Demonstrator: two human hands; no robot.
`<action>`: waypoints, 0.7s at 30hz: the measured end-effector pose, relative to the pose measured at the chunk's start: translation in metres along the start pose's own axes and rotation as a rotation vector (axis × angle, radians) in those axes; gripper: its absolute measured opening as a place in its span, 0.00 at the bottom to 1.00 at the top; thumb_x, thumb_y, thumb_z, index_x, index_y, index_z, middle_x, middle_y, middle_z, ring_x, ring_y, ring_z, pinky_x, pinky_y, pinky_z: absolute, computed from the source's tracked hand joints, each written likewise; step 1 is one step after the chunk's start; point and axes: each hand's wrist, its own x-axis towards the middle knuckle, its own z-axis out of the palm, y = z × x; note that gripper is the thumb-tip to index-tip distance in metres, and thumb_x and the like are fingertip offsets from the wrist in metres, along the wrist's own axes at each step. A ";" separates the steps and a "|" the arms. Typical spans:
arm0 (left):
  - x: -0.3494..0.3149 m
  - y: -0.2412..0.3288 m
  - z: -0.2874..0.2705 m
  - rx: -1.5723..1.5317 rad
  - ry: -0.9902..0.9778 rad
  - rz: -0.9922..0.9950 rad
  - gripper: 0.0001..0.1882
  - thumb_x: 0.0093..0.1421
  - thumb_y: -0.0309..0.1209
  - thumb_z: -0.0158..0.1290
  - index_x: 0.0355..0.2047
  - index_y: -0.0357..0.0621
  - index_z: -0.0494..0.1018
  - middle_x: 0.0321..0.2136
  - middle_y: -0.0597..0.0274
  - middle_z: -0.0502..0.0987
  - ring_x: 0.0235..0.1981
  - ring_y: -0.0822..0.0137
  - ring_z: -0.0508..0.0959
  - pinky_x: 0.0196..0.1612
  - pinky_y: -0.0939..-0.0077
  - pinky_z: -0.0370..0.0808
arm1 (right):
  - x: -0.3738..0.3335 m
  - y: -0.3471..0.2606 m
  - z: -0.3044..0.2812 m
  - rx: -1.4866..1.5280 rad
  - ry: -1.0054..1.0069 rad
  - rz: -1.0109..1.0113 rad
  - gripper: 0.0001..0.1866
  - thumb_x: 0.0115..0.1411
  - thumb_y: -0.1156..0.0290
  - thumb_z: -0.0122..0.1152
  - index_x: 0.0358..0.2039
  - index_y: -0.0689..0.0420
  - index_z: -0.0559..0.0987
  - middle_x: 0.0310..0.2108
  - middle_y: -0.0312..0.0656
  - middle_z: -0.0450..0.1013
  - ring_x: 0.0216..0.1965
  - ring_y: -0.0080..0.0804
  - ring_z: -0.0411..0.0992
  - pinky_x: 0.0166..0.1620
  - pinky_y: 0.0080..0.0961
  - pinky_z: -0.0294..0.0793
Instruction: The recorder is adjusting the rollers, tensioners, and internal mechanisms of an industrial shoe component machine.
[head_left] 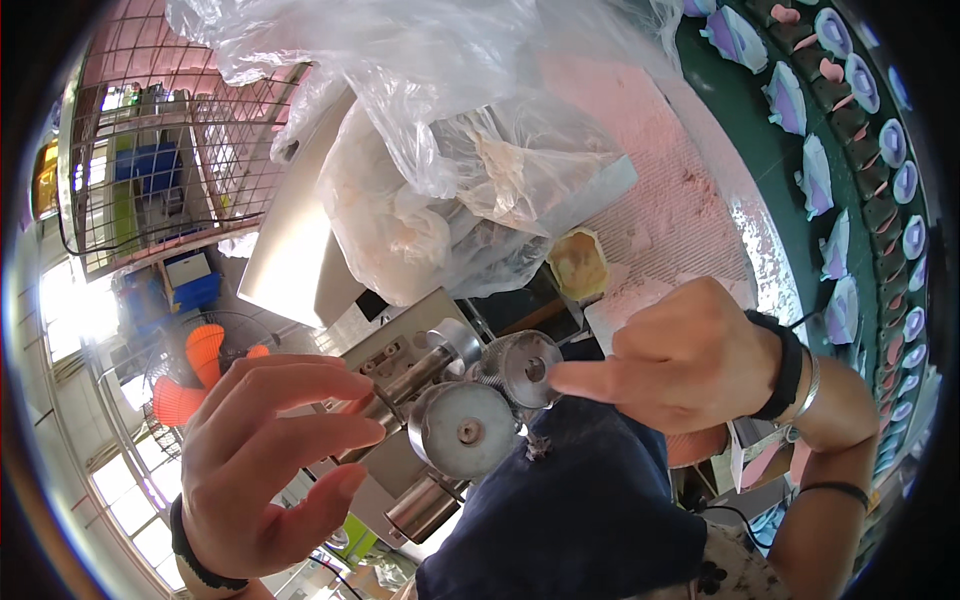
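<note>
A machine head with metal rollers stands in front of me. Its large round roller (468, 431) faces me, with a smaller knurled roller (531, 370) at its upper right. My right hand (690, 360) has one finger stretched out, its tip at the small roller's right edge. The other fingers are curled in, and their inside is hidden. My left hand (280, 450) is open, fingers apart and slightly bent. Its fingertips are nearest the metal shaft (412, 377) left of the rollers. A polished cylinder (425, 507) sits below the large roller.
Clear plastic bags (400, 210) lie beyond the machine, near a yellowish dish (579, 263). Pink dusty ribbed surface (670, 190) stretches to the right. A green conveyor (745, 110) carries purple shoe-like pieces. An orange-bladed fan (205, 355) and wire rack (170, 140) stand left.
</note>
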 end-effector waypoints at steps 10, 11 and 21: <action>-0.012 -0.010 0.000 -0.015 0.028 0.009 0.10 0.53 0.31 0.56 0.33 0.39 0.77 0.39 0.49 0.77 0.41 0.54 0.78 0.47 0.58 0.75 | 0.038 0.011 -0.028 -0.381 -0.253 -0.402 0.24 0.44 0.66 0.60 0.46 0.48 0.80 0.18 0.28 0.61 0.19 0.21 0.66 0.16 0.19 0.62; -0.011 -0.012 0.001 -0.015 0.031 0.021 0.10 0.54 0.31 0.56 0.33 0.39 0.76 0.39 0.49 0.77 0.41 0.54 0.78 0.46 0.58 0.75 | 0.040 0.013 -0.031 -0.427 -0.284 -0.457 0.24 0.43 0.65 0.60 0.45 0.49 0.80 0.18 0.28 0.61 0.19 0.21 0.66 0.17 0.18 0.63; -0.027 -0.010 -0.001 -0.029 0.101 -0.022 0.11 0.57 0.35 0.54 0.33 0.39 0.75 0.37 0.48 0.77 0.41 0.52 0.77 0.44 0.58 0.73 | 0.051 0.002 -0.022 -0.309 -0.373 -0.421 0.22 0.43 0.62 0.60 0.41 0.52 0.78 0.18 0.28 0.63 0.18 0.21 0.67 0.17 0.20 0.65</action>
